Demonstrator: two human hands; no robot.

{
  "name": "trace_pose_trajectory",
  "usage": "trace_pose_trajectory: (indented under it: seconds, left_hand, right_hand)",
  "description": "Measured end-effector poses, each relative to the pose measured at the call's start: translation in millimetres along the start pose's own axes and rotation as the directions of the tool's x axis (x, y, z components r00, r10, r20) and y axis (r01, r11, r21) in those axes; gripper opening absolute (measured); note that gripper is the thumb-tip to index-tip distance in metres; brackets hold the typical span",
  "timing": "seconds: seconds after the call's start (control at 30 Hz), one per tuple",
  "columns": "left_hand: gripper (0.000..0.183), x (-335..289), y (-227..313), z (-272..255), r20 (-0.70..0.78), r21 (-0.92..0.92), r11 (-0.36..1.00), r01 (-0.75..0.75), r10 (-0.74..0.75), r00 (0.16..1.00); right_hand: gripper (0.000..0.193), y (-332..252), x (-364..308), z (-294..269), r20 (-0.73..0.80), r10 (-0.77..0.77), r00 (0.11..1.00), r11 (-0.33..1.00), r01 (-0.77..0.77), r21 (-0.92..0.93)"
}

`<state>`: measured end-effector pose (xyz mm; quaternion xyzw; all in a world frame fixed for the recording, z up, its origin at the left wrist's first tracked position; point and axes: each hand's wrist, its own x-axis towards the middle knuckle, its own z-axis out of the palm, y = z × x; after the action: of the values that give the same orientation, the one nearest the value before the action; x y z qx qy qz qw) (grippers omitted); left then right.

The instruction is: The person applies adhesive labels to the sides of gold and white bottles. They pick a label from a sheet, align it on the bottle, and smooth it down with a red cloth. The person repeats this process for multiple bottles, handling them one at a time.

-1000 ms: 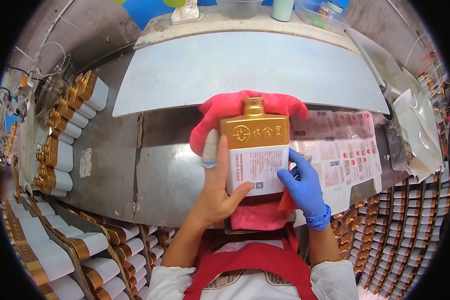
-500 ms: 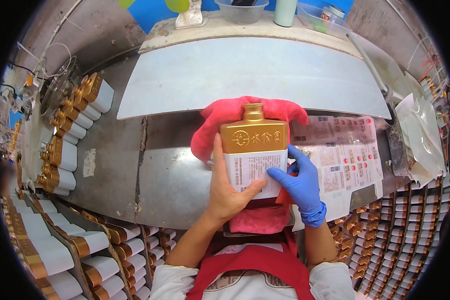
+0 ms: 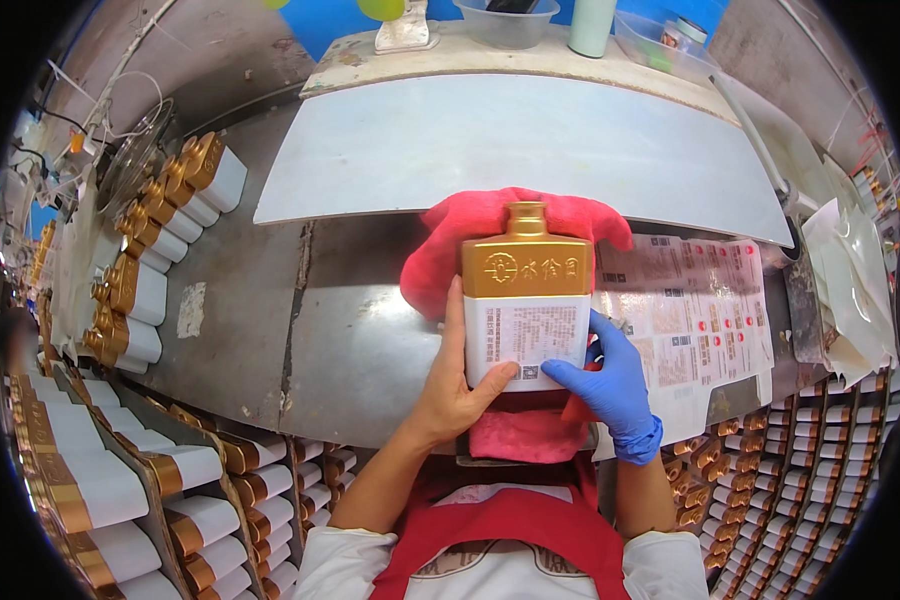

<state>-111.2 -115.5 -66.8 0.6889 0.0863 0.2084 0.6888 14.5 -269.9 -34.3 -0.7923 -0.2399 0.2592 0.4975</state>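
Note:
A flat-sided bottle (image 3: 527, 268) with gold neck and shoulders and a white body is held between my hands, neck pointing away from me. A pale printed label (image 3: 537, 335) lies on its white front. My bare left hand (image 3: 457, 397) wraps the bottle's left side, thumb by the label's lower left corner. In a blue glove, my right hand (image 3: 613, 388) grips the lower right side, its thumb on the label's lower edge. Something red shows beside the right palm; I cannot tell if the hand holds it. Under the bottle lies a pink-red cloth (image 3: 435, 262).
Label sheets (image 3: 685, 300) lie to the right on the metal table (image 3: 235, 310). Across the far side stretches a white board (image 3: 520, 140). Several similar bottles (image 3: 175, 195) stand at the left, and racks of bottles (image 3: 120, 490) fill both lower corners.
My right thumb has slid down to the label's lower edge, uncovering more print. My left hand still grips the bottle. The whole view has shifted slightly.

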Motion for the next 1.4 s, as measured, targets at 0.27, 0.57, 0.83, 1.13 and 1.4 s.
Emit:
trace_pose_trajectory:
  seconds: [0.27,0.57,0.83,1.13,1.4]
  left_hand:
    - [0.093,3,-4,-3,-0.013,0.025,0.999,-0.024,0.024,1.0]
    - [0.09,3,-2,6,-0.043,-0.085,0.996,-0.012,0.008,0.999]
    - [0.083,4,-4,2,-0.043,-0.005,0.998,-0.067,0.067,0.997]
    - [0.064,22,11,4,-0.141,0.146,0.989,-0.03,0.05,0.989]
    - [0.063,22,11,3,-0.137,0.263,0.965,-0.017,0.055,0.989]
  right_hand:
    - [0.073,-1,-2,-4,-0.012,-0.012,1.0,1.0,0.013,0.027]
    - [0.066,4,0,-1,-0.027,-0.004,1.0,0.995,0.007,0.095]
    - [0.065,9,0,-1,-0.025,-0.037,0.999,0.995,0.039,0.097]
    - [0.055,-5,12,-4,-0.052,0.042,0.998,0.99,-0.035,0.137]
    - [0.048,0,16,-5,-0.029,0.016,0.999,0.987,-0.011,0.158]
